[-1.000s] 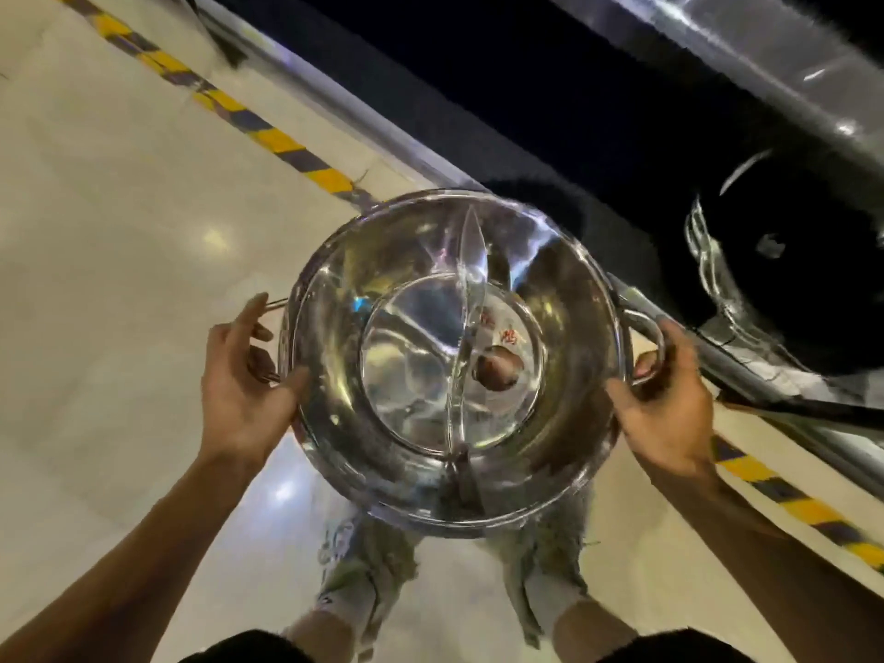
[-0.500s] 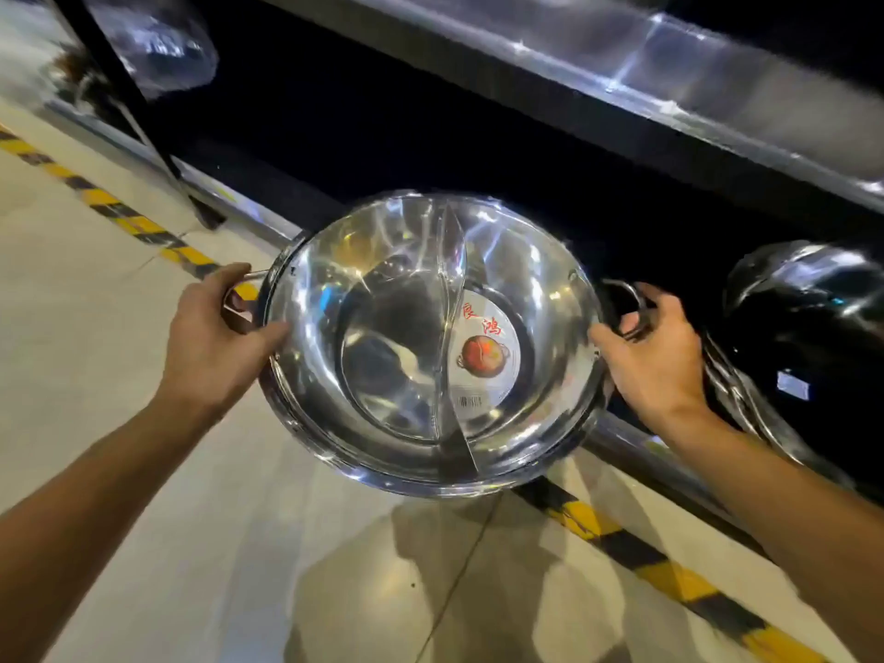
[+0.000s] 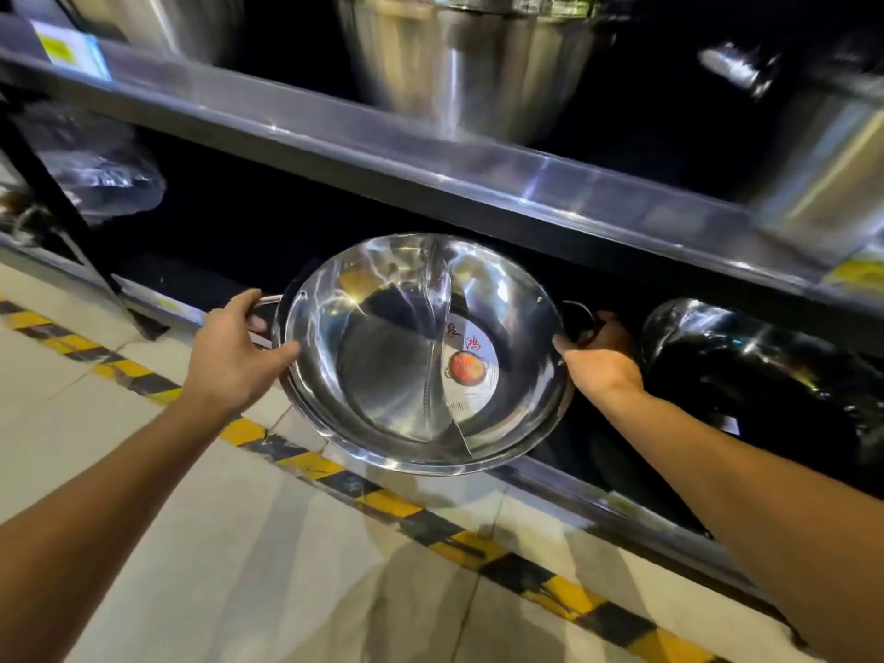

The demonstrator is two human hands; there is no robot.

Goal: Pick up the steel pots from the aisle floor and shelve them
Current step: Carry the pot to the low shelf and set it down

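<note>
A wide, shallow steel pot [image 3: 382, 375] with a curved divider and a round paper label inside is held in the air, tilted toward me. Its far half reaches into the dark opening of the bottom shelf [image 3: 598, 490]. My left hand [image 3: 234, 351] grips the left loop handle and rim. On the other side, my right hand [image 3: 598, 361] holds the right loop handle, partly in shadow.
A shiny dark pot [image 3: 765, 375] lies on the bottom shelf just right of my right hand. The upper shelf [image 3: 430, 160] carries large steel pots [image 3: 469, 59]. A plastic-wrapped item [image 3: 95, 165] sits at the left. Yellow-black tape [image 3: 382, 500] runs along the floor.
Both hands have lifted the pot off floor level and carried it forward into the bottom shelf opening. My view has risen, so the upper shelf now shows.
</note>
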